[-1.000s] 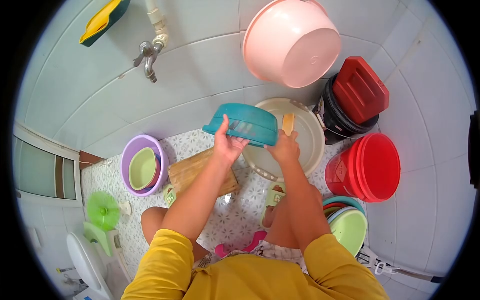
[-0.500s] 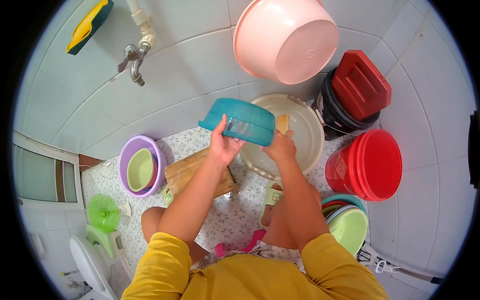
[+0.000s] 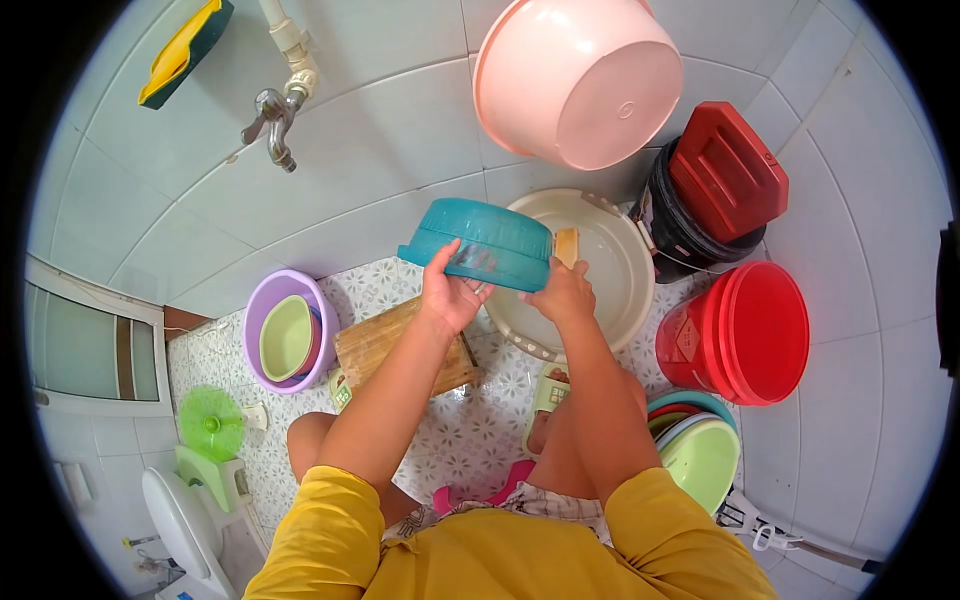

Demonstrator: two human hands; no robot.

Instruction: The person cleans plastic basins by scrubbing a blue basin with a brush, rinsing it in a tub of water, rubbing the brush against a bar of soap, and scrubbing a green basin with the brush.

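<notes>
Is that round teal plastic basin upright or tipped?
Tipped over. The basin shows its outer wall from above, not its inside.

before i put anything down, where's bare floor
Patterned floor shows between the wooden stool and the right slipper, and left of the purple basin, toward the door frame. It's crowded on the right: cream tub, black bucket, red bucket, stacked basins.

The right hand [image 3: 563,293] hides the lower end of a tan block [image 3: 567,246], its kind unclear. The teal basin's [image 3: 485,238] inside is hidden. The left forearm [image 3: 388,395] covers part of a board [image 3: 372,342]; the top edge crops the pink tub [image 3: 560,80].
</notes>
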